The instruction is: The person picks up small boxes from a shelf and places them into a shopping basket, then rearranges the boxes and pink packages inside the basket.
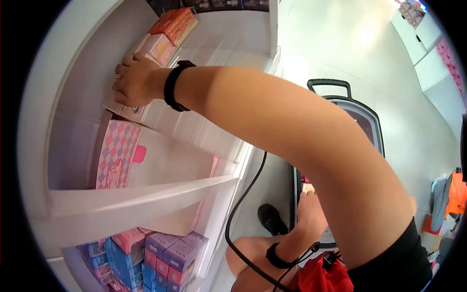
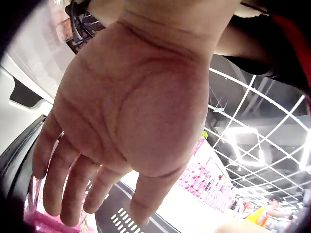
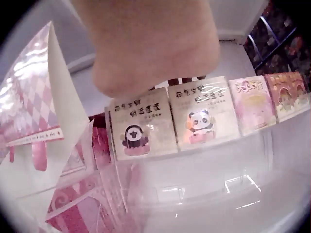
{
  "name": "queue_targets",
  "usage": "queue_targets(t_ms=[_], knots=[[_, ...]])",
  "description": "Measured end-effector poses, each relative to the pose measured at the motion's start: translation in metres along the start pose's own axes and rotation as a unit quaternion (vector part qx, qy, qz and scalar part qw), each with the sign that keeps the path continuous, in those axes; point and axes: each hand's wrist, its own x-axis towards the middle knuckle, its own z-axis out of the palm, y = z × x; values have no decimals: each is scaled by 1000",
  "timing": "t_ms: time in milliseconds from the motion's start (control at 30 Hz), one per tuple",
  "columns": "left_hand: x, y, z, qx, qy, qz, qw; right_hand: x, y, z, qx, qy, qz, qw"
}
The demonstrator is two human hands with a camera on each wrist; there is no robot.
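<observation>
Over the shelf's row of boxes, my right hand (image 1: pixel 136 80) has its fingers bent down. The right wrist view shows it above two cream boxes, one with a dark figure (image 3: pixel 137 141), one with a panda (image 3: pixel 201 128); fingertips show behind their top edges, while the thumb is hidden. Low down, my left hand (image 1: pixel 311 211) hangs at a black-rimmed case (image 1: pixel 382 131). The left wrist view shows my left palm (image 2: pixel 126 111) empty, fingers loosely extended above a pink package (image 2: pixel 51 221); whether they touch it, I cannot tell.
Beyond the cream boxes stand a pink box (image 3: pixel 253 104) and a red-orange box (image 3: pixel 289 94). A checkered carton (image 1: pixel 116 155) lies nearer, behind a white shelf edge (image 1: pixel 146 197). Purple boxes (image 1: pixel 182 253) fill the compartment below. A black cable (image 1: pixel 233 214) hangs beside the shelf.
</observation>
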Motion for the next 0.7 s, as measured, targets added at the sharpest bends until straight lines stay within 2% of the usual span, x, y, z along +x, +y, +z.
queue_targets(t_ms=[33,67,100,133,167,233,300,367,433,500,600,667,700], knots=[[-3,13,15,210,85,-61,972,5,4,3,30,14,41,999],[-6,13,12,271,122,-74,952,6,8,0,60,28,81,995],[-10,13,8,329,157,-92,927,10,19,-4,55,24,78,995],[-13,13,5,382,190,-113,897,16,29,-15,37,-25,88,995],[-13,-1,-14,192,101,-55,975,21,38,-19,21,-69,99,992],[-7,-8,-25,-5,7,6,1000,19,43,-18,34,-42,104,993],[5,-3,-19,4,-35,-3,999,22,46,-15,47,-12,110,993],[2,-4,-12,16,-13,24,1000,20,43,-25,-52,-181,69,980],[5,-3,0,26,11,51,998,18,44,-30,-53,-180,77,979],[12,0,12,57,14,16,998,15,49,-29,-50,-178,82,979],[6,2,-8,23,44,-23,999,4,77,-18,-4,-132,36,991],[6,2,-10,13,43,-25,999,-8,88,-16,94,-45,14,994],[6,3,-10,8,42,-25,999,-4,95,-17,112,-88,61,988]])
